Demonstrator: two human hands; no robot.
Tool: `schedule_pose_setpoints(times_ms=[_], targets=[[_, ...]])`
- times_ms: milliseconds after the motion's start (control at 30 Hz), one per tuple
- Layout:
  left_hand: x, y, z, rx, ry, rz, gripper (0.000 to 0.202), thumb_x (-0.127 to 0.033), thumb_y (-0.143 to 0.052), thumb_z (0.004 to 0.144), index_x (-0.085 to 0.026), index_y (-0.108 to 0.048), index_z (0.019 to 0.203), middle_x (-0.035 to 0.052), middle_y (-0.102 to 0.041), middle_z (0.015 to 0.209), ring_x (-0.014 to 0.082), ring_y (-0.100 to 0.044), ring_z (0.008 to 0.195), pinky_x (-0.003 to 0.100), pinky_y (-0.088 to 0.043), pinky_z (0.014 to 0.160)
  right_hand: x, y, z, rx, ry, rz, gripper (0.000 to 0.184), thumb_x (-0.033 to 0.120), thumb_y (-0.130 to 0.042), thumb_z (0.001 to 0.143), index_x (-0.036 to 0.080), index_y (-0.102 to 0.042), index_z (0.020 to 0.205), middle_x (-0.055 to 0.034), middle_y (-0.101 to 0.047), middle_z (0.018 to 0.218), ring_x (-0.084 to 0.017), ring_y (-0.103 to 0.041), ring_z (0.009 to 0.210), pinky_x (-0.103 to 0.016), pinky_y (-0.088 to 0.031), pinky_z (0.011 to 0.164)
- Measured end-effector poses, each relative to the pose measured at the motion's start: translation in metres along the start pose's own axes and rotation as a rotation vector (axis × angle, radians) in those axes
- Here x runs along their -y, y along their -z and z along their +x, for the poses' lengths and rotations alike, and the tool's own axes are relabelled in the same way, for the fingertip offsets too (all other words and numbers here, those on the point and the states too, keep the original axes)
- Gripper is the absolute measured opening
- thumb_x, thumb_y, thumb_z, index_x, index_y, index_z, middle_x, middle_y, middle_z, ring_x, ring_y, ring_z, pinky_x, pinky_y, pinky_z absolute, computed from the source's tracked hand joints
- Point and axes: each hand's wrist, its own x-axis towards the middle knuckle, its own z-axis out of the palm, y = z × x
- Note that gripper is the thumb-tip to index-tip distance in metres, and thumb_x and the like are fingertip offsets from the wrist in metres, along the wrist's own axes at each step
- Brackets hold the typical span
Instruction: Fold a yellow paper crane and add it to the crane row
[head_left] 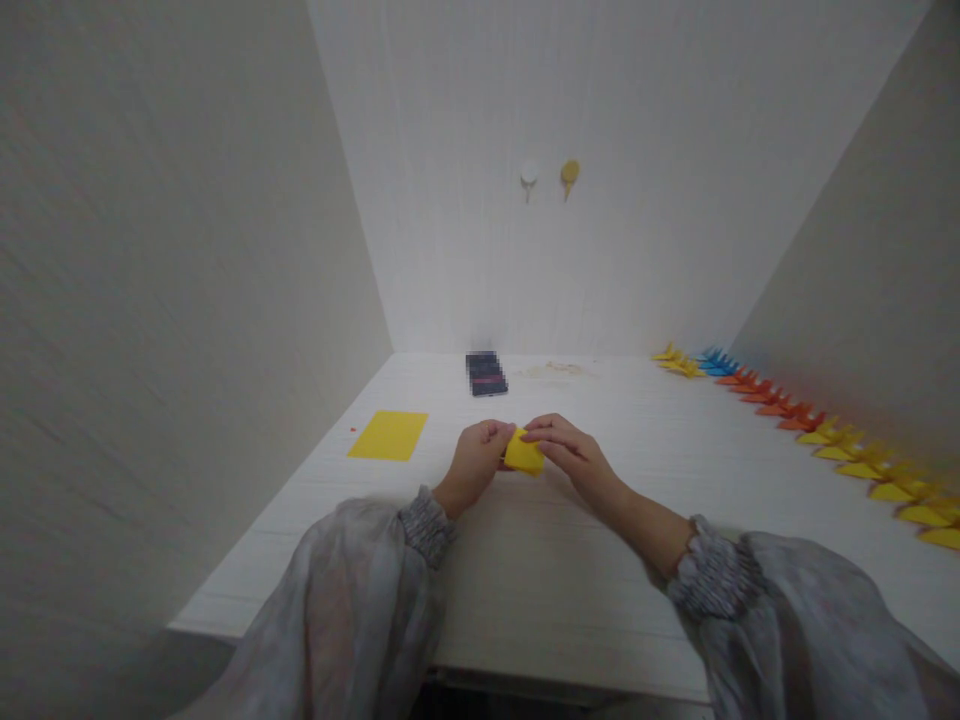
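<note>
A small folded piece of yellow paper [525, 455] is held up between my two hands, over the middle of the white table. My left hand [478, 458] pinches its left edge between thumb and curled fingers. From the right, my right hand [574, 450] lays its fingers over the paper's upper right side; its thumb is hidden behind the paper and fingers. To the left of my hands, a flat sheet of yellow paper [388, 436] lies on the table.
A dark phone [487, 374] rests near the back wall. Along the right side runs a row of folded paper cranes, yellow [870, 462], orange-red [772, 397] and blue [718, 362]. Two hooks, one white [529, 175] and one yellow [570, 174], are on the back wall. Walls enclose both sides.
</note>
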Motion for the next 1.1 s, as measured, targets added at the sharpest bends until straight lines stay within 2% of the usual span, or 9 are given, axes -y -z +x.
schedule_pose_setpoints(times_ms=[133, 233, 300, 467, 600, 800, 1100], targets=[[0.001, 0.002, 0.0, -0.081, -0.143, 0.229, 0.028, -0.04, -0.049, 0.072, -0.013, -0.056, 0.073, 0.0013, -0.057, 0.062, 0.0116, -0.053, 0.055, 0.023, -0.043, 0.051, -0.009, -0.009, 0.001, -0.118, -0.207, 0.075, 0.027, 0.029, -0.054, 0.073, 0.022, -0.052, 0.099, -0.0029, -0.054, 0.09, -0.013, -0.052, 0.074, -0.028, -0.043, 0.068], [-0.001, 0.003, -0.003, -0.114, -0.301, 0.424, 0.029, -0.04, -0.046, 0.074, -0.014, -0.058, 0.071, 0.0008, -0.056, 0.061, 0.0109, -0.051, 0.057, 0.021, -0.04, 0.052, -0.016, -0.013, 0.001, -0.102, -0.308, 0.127, 0.019, 0.032, -0.055, 0.071, 0.019, -0.052, 0.085, -0.0002, -0.055, 0.076, -0.012, -0.052, 0.066, -0.025, -0.042, 0.06], [-0.002, 0.003, -0.005, -0.1, -0.343, 0.465, 0.029, -0.04, -0.046, 0.075, -0.014, -0.058, 0.071, 0.0003, -0.056, 0.06, 0.0104, -0.05, 0.057, 0.021, -0.038, 0.052, -0.017, -0.013, 0.001, -0.099, -0.34, 0.111, 0.016, 0.033, -0.056, 0.07, 0.018, -0.052, 0.076, 0.0014, -0.053, 0.066, -0.012, -0.05, 0.06, -0.024, -0.04, 0.054], [-0.001, 0.0, -0.005, 0.046, -0.223, 0.189, 0.027, -0.037, -0.059, 0.066, -0.013, -0.056, 0.079, 0.0023, -0.06, 0.069, 0.011, -0.055, 0.062, 0.022, -0.043, 0.058, -0.012, -0.011, 0.002, -0.162, -0.343, 0.072, 0.02, 0.036, -0.059, 0.066, 0.018, -0.051, 0.069, 0.0026, -0.05, 0.059, -0.01, -0.046, 0.053, -0.022, -0.037, 0.049], [0.0, 0.0, -0.004, 0.065, -0.124, 0.034, 0.026, -0.029, -0.066, 0.059, -0.012, -0.056, 0.077, 0.002, -0.062, 0.068, 0.0108, -0.057, 0.06, 0.022, -0.044, 0.057, -0.008, -0.011, 0.002, -0.166, -0.363, 0.122, 0.022, 0.036, -0.063, 0.062, 0.018, -0.051, 0.068, 0.0029, -0.05, 0.059, -0.01, -0.046, 0.052, -0.022, -0.036, 0.049], [-0.003, -0.001, -0.005, 0.057, -0.08, -0.031, 0.024, -0.027, -0.067, 0.058, -0.012, -0.059, 0.075, 0.0021, -0.064, 0.068, 0.0113, -0.058, 0.061, 0.023, -0.045, 0.059, -0.002, -0.011, 0.002, -0.144, -0.39, 0.297, 0.017, 0.031, -0.062, 0.063, 0.017, -0.054, 0.069, 0.002, -0.054, 0.063, -0.011, -0.049, 0.058, -0.023, -0.038, 0.055], [-0.008, -0.001, -0.009, 0.084, -0.068, -0.011, 0.022, -0.03, -0.066, 0.06, -0.011, -0.061, 0.073, 0.001, -0.062, 0.061, 0.0101, -0.056, 0.055, 0.021, -0.044, 0.053, -0.005, -0.01, 0.002, -0.165, -0.4, 0.297, 0.016, 0.032, -0.061, 0.065, 0.016, -0.058, 0.065, 0.0008, -0.056, 0.062, -0.011, -0.049, 0.057, -0.024, -0.038, 0.056]])
